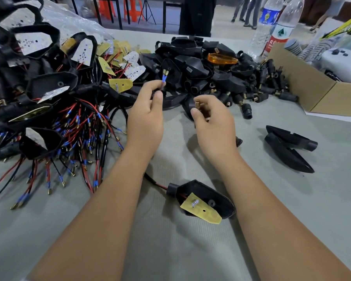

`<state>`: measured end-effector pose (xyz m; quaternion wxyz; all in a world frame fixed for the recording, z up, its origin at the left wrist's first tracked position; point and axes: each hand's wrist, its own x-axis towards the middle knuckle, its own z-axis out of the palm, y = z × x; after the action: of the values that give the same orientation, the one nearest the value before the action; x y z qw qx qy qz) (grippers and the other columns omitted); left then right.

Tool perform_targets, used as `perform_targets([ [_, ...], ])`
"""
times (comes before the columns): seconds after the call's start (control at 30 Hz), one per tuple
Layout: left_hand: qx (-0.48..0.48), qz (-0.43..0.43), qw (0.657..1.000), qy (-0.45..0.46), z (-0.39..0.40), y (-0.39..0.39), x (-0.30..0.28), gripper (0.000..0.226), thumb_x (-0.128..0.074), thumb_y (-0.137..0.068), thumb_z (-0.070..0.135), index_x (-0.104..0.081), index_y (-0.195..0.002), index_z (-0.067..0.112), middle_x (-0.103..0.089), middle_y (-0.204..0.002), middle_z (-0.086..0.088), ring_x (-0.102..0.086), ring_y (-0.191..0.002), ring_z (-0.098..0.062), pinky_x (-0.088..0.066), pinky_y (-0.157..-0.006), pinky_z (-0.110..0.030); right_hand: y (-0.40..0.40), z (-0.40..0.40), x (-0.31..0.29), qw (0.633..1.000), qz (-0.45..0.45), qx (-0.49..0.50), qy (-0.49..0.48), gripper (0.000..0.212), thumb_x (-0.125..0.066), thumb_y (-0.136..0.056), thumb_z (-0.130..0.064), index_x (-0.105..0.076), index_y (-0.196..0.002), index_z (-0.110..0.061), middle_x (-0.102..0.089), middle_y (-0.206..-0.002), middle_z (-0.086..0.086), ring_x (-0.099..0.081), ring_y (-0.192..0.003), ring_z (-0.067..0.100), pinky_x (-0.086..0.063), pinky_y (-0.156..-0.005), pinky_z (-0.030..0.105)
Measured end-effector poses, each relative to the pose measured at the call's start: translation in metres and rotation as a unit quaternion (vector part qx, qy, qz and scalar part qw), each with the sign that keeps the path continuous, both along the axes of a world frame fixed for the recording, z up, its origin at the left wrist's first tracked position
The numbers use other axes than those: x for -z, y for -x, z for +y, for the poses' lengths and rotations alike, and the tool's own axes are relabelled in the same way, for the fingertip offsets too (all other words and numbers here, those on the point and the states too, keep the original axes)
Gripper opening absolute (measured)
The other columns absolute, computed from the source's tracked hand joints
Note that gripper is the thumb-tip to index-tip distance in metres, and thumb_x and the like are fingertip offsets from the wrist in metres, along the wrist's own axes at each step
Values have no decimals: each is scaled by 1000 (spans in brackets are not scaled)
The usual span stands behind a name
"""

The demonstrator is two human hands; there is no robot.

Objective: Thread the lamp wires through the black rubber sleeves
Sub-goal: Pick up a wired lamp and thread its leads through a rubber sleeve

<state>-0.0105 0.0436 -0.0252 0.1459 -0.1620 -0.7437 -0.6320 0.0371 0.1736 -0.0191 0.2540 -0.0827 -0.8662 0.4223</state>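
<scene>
My left hand [147,110] pinches a pair of lamp wires [164,77] near their blue-sleeved brass tips, which point upward. My right hand [212,120] grips a black rubber sleeve [190,106] with a brass end showing above the fingers. The two hands are a short gap apart above the grey table cloth [190,250]. Below them lies a black lamp housing [207,196] with a yellow circuit board [201,209]; its red and black wire runs up behind my left forearm.
A heap of wired lamp housings [43,102] fills the left. Empty black housings [193,59] and loose rubber sleeves [257,86] pile up behind. Two black shells [290,147] lie at right. A cardboard box [320,92] and water bottles [272,25] stand far right.
</scene>
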Motion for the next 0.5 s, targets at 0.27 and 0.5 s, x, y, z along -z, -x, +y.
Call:
perform_targets([
  [0.27,31,-38,997,55,6,-6,-2,20,-45,-100,12,-63,-98,21,-58,-72,3,-49,-62,0,-39,-61,-12,3,5,-1,915,25,-31,402,14,-63,-95,-12,-71,-106,-6,-68,-86,1,-62,-72,6,-53,-76,23],
  [0.5,77,-26,992,101,9,-9,-2,14,-56,-96,13,-67,-88,13,-53,-61,1,-43,-56,-6,-35,-56,-21,2,6,-6,811,69,-90,573,15,-48,-103,-15,-58,-113,-10,-65,-99,14,-66,-90,20,-57,-71,26],
])
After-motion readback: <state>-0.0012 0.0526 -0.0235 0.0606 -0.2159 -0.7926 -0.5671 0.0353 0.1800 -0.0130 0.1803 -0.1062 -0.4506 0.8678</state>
